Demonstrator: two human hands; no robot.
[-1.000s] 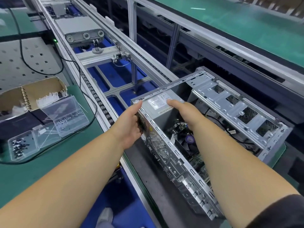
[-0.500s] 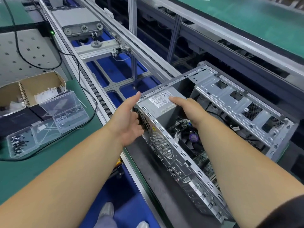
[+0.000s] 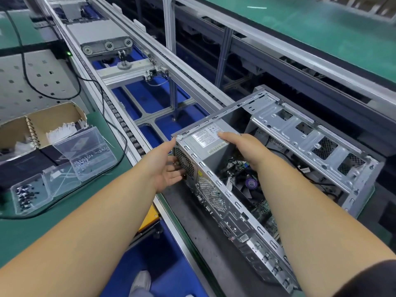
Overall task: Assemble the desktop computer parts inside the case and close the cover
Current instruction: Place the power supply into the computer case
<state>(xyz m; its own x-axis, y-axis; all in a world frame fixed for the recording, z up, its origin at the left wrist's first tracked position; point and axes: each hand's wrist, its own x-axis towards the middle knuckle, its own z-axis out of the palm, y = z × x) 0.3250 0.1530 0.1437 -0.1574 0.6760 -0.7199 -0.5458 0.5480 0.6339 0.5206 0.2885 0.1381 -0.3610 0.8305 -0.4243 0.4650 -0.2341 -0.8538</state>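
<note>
Case point(image 3: 276, 174) lay on its side on the dark conveyor pallet point(image 3: 188, 213), open face up and uncovered, with the power supply point(image 3: 212, 142) seated in the near-left corner against the perforated rear panel point(image 3: 205, 189). I had my right hand point(image 3: 242, 148) flat on top of the supply, fingers straight across its label, pressing rather than gripping, which I judged was to keep the box down and tight to the corner. My left hand point(image 3: 165, 166) lay spread against the outside of the rear panel, fingers relaxed and clamped on nothing, likely bracing the chassis against that push. Deeper inside sat the motherboard with its fan point(image 3: 250, 183) and loose cables. Well apart, on the green mat point(image 3: 64, 221) to my left, stood 2 clear boxes of screws point(image 3: 85, 153) beside a cardboard box point(image 3: 49, 121).
</note>
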